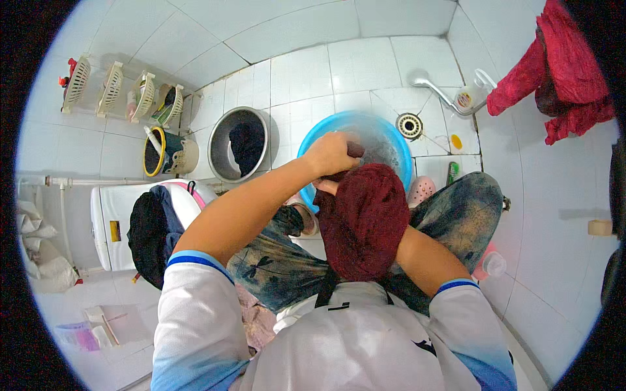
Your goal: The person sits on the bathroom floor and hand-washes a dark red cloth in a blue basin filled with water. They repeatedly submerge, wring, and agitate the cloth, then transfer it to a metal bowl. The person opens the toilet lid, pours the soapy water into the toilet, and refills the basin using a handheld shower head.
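From here I see maroon cloth over the near side of the blue basin; likely soft, slippery if wet — grasp bunched folds; left hand clenches it; right hand mostly hidden, I can't tell.

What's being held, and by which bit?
A dark red cloth: the left hand has a bunched part in its grip. The right hand is mostly hidden, so its grip can't be told.

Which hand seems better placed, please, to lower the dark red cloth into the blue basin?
Probably the left hand: it grips the dark red cloth over the blue basin; cloth largely hides the right hand.
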A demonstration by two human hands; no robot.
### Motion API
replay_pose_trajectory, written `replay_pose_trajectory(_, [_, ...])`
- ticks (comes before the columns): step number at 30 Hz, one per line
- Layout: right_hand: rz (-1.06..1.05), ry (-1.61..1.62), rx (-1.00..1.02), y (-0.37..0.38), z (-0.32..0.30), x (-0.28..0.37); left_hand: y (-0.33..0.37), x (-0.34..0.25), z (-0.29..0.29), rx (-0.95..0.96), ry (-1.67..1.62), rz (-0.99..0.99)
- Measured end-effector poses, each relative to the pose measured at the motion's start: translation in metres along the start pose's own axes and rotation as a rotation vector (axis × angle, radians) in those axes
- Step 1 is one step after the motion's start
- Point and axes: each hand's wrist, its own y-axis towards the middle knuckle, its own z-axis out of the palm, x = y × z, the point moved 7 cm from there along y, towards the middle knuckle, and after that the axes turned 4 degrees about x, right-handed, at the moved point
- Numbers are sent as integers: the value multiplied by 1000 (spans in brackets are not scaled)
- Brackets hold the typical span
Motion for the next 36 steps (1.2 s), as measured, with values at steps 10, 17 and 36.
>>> replay_pose_trajectory(10, [-8, 32, -228, 10, -25, -54, 41, 25, 47, 193, 281, -351])
replay_pose_trajectory(17, [-17, 35, -302, 13, -32, -67, 53, 43, 68, 230, 354, -460])
replay_pose_trajectory(36, [-282, -287, -702, 20, -110, -37, -110, -21, -29, -583, -125, 121])
